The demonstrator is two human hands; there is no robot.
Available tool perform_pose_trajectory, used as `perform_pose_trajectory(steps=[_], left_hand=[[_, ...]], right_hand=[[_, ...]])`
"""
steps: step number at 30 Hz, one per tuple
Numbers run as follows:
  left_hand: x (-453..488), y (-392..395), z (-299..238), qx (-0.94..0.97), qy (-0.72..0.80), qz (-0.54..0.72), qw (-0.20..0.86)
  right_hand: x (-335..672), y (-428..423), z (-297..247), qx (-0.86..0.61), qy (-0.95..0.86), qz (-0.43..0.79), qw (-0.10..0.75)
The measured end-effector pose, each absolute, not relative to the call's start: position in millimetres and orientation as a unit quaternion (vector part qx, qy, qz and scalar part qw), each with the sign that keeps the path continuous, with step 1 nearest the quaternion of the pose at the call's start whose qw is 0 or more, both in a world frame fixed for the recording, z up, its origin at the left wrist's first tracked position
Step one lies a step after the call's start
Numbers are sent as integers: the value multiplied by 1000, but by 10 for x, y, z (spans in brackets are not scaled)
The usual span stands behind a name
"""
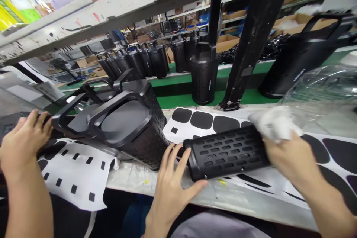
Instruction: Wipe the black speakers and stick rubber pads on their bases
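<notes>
A black slotted housing with a handle (pixel 228 152) lies on its side across the bench in front of me. My left hand (pixel 173 182) holds its handle end, thumb below and fingers above. A crumpled white cloth (pixel 275 121) is bunched in my right hand (pixel 290 154), at the housing's other end; both are slightly blurred. Printed white sheets with black rounded shapes (pixel 202 120) lie under and behind the housing. Left of it, more black housings (pixel 125 122) stand upright with their handles raised.
A co-worker's hand (pixel 26 137) rests by the housings at far left. Below it, a white sheet with black squares (pixel 75 171) hangs over the edge. Behind, a green conveyor (pixel 178 91) carries several housings past a dark post (pixel 251 44). Clear plastic (pixel 323 93) lies at right.
</notes>
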State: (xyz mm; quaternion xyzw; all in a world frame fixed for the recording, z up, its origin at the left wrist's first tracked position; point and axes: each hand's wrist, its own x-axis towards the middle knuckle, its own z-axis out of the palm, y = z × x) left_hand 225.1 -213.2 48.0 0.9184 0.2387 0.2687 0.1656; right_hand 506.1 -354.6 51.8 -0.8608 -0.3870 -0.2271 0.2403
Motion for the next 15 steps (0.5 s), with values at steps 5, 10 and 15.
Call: perform_pose_trajectory(steps=[5, 10, 15], left_hand=[[2294, -2185, 547, 933, 177, 313, 9], [2306, -2215, 579, 938, 166, 303, -34], [2313, -2220, 622, 935, 169, 309, -39]], right_hand=[[4916, -3375, 494, -823, -424, -306, 222], [4938, -3412, 493, -825, -418, -311, 218], [4927, -3407, 476, -838, -405, -288, 224]])
